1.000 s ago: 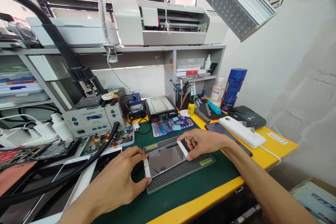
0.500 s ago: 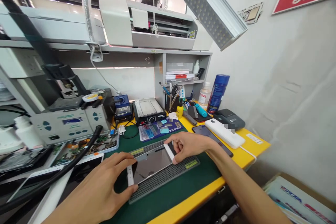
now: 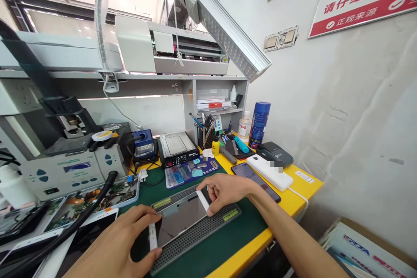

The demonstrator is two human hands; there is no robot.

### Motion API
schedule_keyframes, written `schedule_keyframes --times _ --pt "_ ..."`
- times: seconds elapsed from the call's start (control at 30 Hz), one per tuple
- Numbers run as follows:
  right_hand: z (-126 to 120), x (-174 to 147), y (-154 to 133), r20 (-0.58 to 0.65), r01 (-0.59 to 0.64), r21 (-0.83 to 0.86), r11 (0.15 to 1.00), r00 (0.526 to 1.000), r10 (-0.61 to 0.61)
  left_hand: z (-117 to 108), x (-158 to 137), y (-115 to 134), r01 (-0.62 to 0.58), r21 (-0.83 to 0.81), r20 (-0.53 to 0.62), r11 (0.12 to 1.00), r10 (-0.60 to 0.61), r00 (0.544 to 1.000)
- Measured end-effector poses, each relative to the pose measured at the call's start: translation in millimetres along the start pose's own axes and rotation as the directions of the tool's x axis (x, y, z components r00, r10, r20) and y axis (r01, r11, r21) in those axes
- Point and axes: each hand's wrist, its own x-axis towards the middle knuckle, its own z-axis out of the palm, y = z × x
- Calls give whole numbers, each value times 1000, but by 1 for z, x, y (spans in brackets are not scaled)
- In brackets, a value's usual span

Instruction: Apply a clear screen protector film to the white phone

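Note:
A white-framed smartphone (image 3: 182, 217) with a dark, reflective screen lies slantwise over a grey perforated mat (image 3: 195, 235). My left hand (image 3: 127, 234) grips its near-left end, thumb on the lower corner and fingers on the upper one. At the far-right end, my right hand (image 3: 224, 191) holds the phone between thumb and fingertips across its white border. The phone's underside is hidden. Under the perforated mat is a green work mat (image 3: 241, 234).
Behind sit a heating plate (image 3: 177, 150) and a bag of small parts (image 3: 192, 173). A dark phone (image 3: 256, 182) and a white power bank-like block (image 3: 270, 173) lie right. A grey control unit (image 3: 74, 171) stands left, its black hose (image 3: 81, 219) crossing loose phones. An LED lamp (image 3: 231, 30) hangs overhead.
The camera view has tilted up and turned right, so the scene sits lower and further left. Both hands keep their hold on the white phone. The dark phone's screen now shows lit digits.

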Motion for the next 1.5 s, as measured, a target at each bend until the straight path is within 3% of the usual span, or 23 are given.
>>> schedule_keyframes --times 0.3,0.6,0.97,1.5 --pt "2 1 2 -23 -24 4 1000 999 25 -21 0 25 77 -57 81 995 -73 994" --pt "2 2 5 -10 -4 12 1000 1000 4 -32 -1 35 57 -81 100 995 -49 994" --pt "-1 0 1 11 -9 19 1000 1000 9 -39 6 30 -6 18 163 1000 3 987" --pt "1 3 0 -11 -83 -3 997 997 83 -29 -3 9 -73 -27 183 997 77 980"
